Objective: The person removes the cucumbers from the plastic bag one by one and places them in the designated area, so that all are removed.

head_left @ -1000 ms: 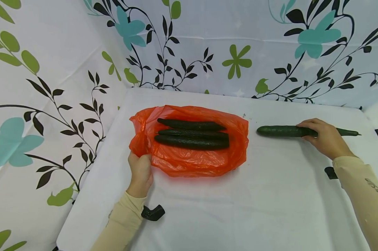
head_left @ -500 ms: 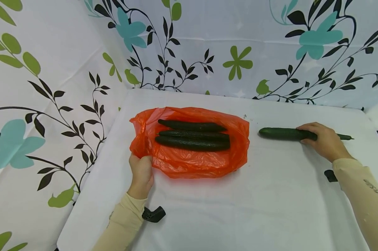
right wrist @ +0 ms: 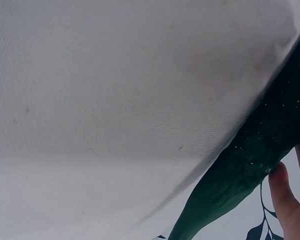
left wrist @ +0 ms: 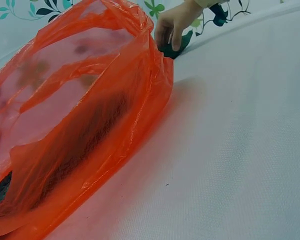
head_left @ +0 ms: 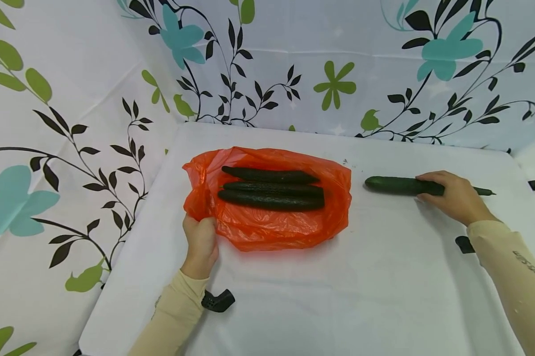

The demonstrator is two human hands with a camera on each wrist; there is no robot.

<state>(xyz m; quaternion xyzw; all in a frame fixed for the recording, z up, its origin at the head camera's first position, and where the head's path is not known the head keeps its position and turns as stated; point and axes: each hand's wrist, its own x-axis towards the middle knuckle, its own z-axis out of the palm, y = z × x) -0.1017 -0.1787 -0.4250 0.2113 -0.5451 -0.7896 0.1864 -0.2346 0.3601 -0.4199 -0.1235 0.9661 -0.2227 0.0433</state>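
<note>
An orange-red plastic bag lies on the table with its mouth spread; inside, several dark green cucumbers lie side by side. My left hand grips the bag's near left edge, its fingertips hidden under the plastic. To the right of the bag, my right hand holds another cucumber around its middle from above, the thin stem end pointing right. In the right wrist view this cucumber runs diagonally, with fingers along its side. The left wrist view shows the bag wall bulging over a dark shape.
Both lie on a white-covered table. A white curtain printed with leaves and flowers hangs behind and to the left. A black wrist device sits at the left wrist, and another at the right.
The right hand's cucumber has shown less of its stem end on the right, and the hand has shifted slightly left. The left hand and bag stay nearly in place; the whole view wobbles slightly.
</note>
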